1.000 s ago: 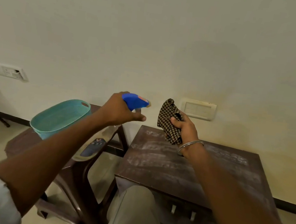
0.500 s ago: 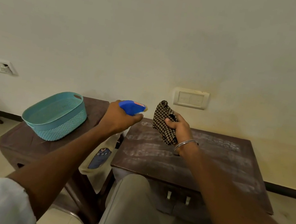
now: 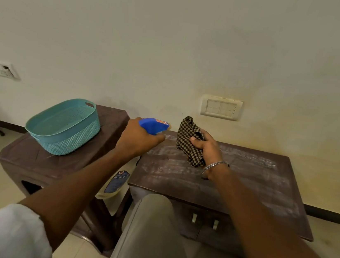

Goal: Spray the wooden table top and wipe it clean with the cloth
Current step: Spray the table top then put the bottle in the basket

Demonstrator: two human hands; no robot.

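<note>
**Spray bottle in the left hand, cloth in the right, both held over the wooden table top.**

The left hand (image 3: 139, 140) grips the spray bottle (image 3: 154, 124) with its fingers curled round the neck, just under the blue trigger head. The nozzle points right, over the left rear corner of the wooden table top (image 3: 248, 182). The bottle's pale body hangs below the forearm, between the table and a brown stool (image 3: 28, 160). The right hand (image 3: 208, 150) clutches the bunched brown-checked cloth (image 3: 188, 136), thumb pressed against it, above the rear left area of the table top. Whether the cloth touches the surface cannot be determined. Pale streaks cover the dark table top. A metal bangle (image 3: 213, 167) sits on the right wrist. A teal basket (image 3: 63, 127) stands on the stool.
</note>
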